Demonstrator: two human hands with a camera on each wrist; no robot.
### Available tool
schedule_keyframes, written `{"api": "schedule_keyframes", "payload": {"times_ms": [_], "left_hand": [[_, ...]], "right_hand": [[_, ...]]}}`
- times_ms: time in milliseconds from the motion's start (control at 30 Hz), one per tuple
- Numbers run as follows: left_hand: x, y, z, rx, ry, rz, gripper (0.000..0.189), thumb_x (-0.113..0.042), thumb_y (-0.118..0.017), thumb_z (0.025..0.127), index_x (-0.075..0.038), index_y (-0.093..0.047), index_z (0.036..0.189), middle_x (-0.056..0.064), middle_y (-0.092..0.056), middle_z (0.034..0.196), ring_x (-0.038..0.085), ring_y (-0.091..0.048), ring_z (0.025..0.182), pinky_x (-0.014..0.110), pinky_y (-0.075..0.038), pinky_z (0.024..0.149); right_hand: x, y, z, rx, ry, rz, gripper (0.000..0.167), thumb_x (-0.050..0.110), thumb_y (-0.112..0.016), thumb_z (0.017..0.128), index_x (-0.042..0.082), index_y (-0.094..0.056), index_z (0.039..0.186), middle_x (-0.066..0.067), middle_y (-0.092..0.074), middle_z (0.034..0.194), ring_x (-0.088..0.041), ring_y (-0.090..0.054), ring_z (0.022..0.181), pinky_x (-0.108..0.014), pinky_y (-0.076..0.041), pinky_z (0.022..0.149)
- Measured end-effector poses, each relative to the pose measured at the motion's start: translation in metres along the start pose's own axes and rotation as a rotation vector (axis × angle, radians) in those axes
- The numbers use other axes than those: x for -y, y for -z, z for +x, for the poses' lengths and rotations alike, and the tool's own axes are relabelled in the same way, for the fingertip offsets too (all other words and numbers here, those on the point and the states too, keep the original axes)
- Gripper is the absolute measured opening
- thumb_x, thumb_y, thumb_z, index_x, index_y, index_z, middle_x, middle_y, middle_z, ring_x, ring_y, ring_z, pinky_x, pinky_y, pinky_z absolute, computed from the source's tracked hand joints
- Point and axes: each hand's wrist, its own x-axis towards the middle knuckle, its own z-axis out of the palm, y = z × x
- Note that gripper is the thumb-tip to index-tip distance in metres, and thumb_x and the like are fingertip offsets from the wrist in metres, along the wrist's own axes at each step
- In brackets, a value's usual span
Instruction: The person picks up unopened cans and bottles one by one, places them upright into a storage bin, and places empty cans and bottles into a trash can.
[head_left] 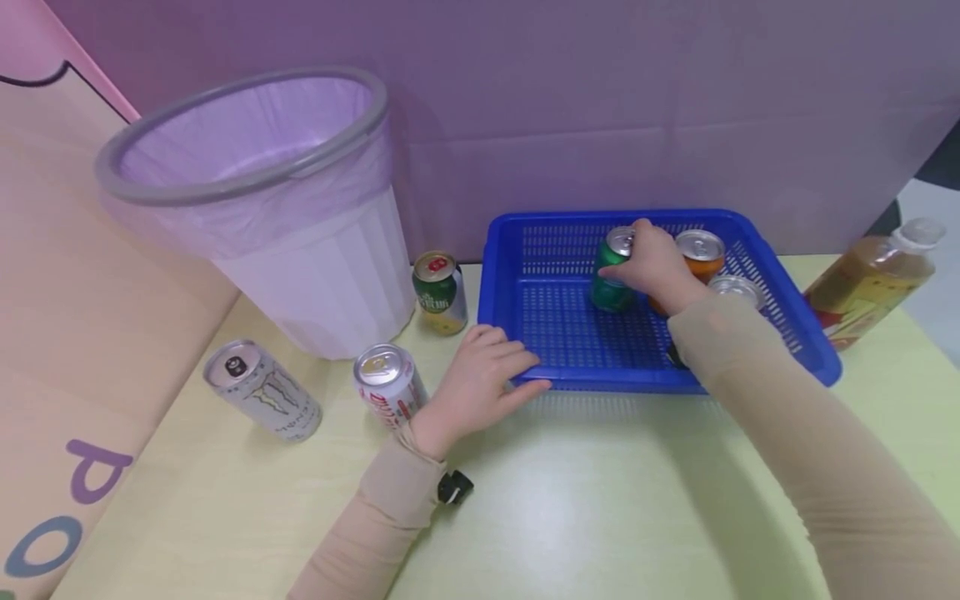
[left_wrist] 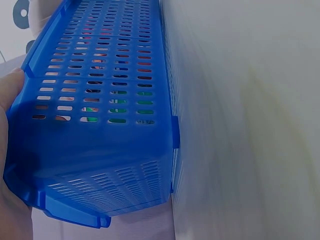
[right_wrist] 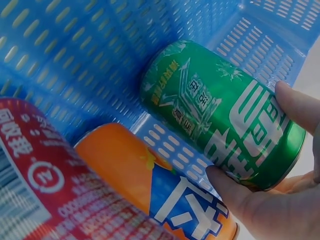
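Observation:
My right hand [head_left: 654, 262] grips a green drink can [right_wrist: 215, 110] near its top, fingers and thumb on opposite sides. The can stands inside a blue plastic basket [head_left: 600, 382]. Beside it, also in the basket, are an orange can [right_wrist: 117, 160] with a blue panel and a red can [right_wrist: 45, 170]; my sleeve partly covers the red one in the head view. My left hand [head_left: 483, 379] holds the basket's rim at its near left corner. In the left wrist view, part of that hand shows at the left edge against the rim.
Left of the basket stand a green-and-gold can [head_left: 440, 296], a white can with red lettering [head_left: 390, 385] and a pale grey can [head_left: 266, 392]. A lined white bin [head_left: 330, 275] rises behind them. A bottle of amber drink [head_left: 870, 279] stands at the right.

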Motion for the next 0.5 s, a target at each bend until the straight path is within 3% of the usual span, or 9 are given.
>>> {"api": "schedule_keyframes", "payload": {"times_ms": [500], "left_hand": [[0.0002, -0.0006, -0.0003, 0.016, 0.008, -0.008, 0.023, -0.038, -0.064, 0.088, -0.016, -0.07, 0.091, -0.007, -0.068, 0.083, 0.012, -0.048, 0.076, 0.032, -0.037, 0.085]], "right_hand": [[0.0002, -0.0008, 0.0007, -0.018, 0.006, -0.047, 0.078, 0.024, -0.069, 0.081, -0.018, -0.028, 0.132, -0.038, -0.044, 0.124, -0.05, -0.044, 0.115, -0.057, -0.039, 0.096]]}}
